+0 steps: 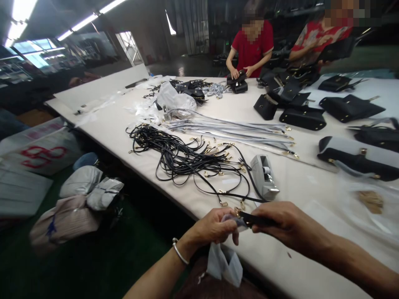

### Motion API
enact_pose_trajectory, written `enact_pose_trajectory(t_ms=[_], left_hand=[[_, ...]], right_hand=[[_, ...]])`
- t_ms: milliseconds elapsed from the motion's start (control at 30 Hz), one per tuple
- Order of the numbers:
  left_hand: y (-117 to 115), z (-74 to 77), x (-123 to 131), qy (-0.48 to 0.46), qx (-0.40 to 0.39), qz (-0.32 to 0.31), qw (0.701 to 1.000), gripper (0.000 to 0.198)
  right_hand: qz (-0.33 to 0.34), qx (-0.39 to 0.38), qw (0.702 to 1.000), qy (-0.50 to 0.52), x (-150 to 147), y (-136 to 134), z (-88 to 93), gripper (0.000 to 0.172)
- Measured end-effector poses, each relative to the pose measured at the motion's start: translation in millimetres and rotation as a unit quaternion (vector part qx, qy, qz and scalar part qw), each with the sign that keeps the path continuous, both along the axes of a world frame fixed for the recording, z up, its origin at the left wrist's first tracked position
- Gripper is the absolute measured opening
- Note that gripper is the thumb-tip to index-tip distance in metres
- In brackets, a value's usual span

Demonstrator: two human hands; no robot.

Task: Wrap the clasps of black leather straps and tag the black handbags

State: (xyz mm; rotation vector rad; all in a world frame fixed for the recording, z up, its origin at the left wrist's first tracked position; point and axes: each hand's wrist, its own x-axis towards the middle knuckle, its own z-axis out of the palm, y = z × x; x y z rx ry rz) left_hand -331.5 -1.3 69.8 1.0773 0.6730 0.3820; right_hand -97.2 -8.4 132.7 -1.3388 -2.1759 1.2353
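My right hand [285, 222] is closed around a black strap [260, 219] with gold-coloured metal clasps at its end. Opposite it, my left hand [218, 226] pinches a thin, translucent plastic wrap [238, 222] against the clasp end. Both hands are above the table's near edge, close together. Below my left hand hangs a whitish translucent sheet [224, 265]; what holds it up cannot be made out. Just beyond my hands lies a tangled heap of black straps [174, 153] with gold clasps. A grey tape dispenser [264, 178] stands to the right of the heap.
Wrapped straps [243, 128] lie behind the heap, near a crumpled plastic bag [176, 99]. Several black handbags [302, 116] cover the far right. A clear bag with brown pieces [370, 202] lies at right. Two people work across the table [299, 174]. Bundles [79, 203] sit on the floor.
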Motion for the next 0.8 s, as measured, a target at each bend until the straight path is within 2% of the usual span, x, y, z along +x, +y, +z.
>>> enact_pose_trajectory(t_ms=[33,100,167,200,233,300,333,367,400,433,467,533,633,733,800], left_hand=[[-2.8,1.2,-0.4,0.004,0.007,0.005,1.0,0.044],[-10.4,3.1,-2.2,0.017,0.056,0.025,0.998,0.037],[-18.7,2.2,-7.0,0.026,0.169,0.056,0.984,0.032],[-22.4,-0.1,-10.9,0.035,0.257,0.078,0.963,0.029],[-25.8,-3.6,-15.7,0.049,0.359,0.101,0.926,0.024],[-32.1,-12.9,-27.2,0.095,0.554,0.144,0.814,0.014],[-35.5,-17.8,-33.0,0.122,0.624,0.157,0.756,0.013],[-39.4,-22.0,-38.3,0.144,0.67,0.163,0.71,0.015],[-43.8,-25.4,-42.6,0.159,0.693,0.165,0.683,0.016],[-48.5,-27.5,-45.8,0.166,0.697,0.17,0.676,0.015],[-53.6,-28.2,-47.9,0.163,0.684,0.18,0.688,0.014],[-63.5,-26.0,-50.1,0.138,0.62,0.192,0.748,0.015],[-75.6,-17.6,-53.8,0.149,0.517,0.146,0.83,0.017],[-84.1,-12.3,-61.8,0.215,0.452,0.074,0.862,0.015],[-89.0,-13.0,-67.3,0.23,0.419,0.044,0.877,0.017]], right_hand=[[-0.013,-0.002,1.0,-0.001,-6.8,-3.3,2.4,0.02],[-0.075,-0.063,0.995,0.028,-22.7,-8.9,1.7,0.021],[-0.143,-0.152,0.975,0.071,-37.3,-12.8,-5.9,0.026],[-0.163,-0.19,0.965,0.079,-42.7,-14.2,-11.0,0.026],[-0.168,-0.223,0.957,0.075,-46.6,-15.4,-15.9,0.024],[-0.158,-0.262,0.951,0.047,-50.8,-18.8,-22.9,0.021],[-0.149,-0.269,0.951,0.033,-52.1,-21.3,-24.5,0.021],[-0.144,-0.267,0.953,0.024,-53.6,-24.6,-24.7,0.021],[-0.143,-0.258,0.955,0.018,-55.7,-28.6,-23.8,0.022],[-0.149,-0.239,0.959,0.01,-58.8,-32.9,-22.1,0.023],[-0.151,-0.214,0.965,-0.001,-62.7,-37.4,-20.0,0.023],[-0.134,-0.145,0.98,-0.035,-71.6,-46.2,-15.7,0.025],[-0.054,0.0,0.989,-0.14,-81.2,-57.3,-14.2,0.025],[0.006,0.105,0.961,-0.254,-82.6,-66.3,-19.2,0.024],[0.017,0.119,0.953,-0.277,-82.2,-72.3,-23.2,0.024]])
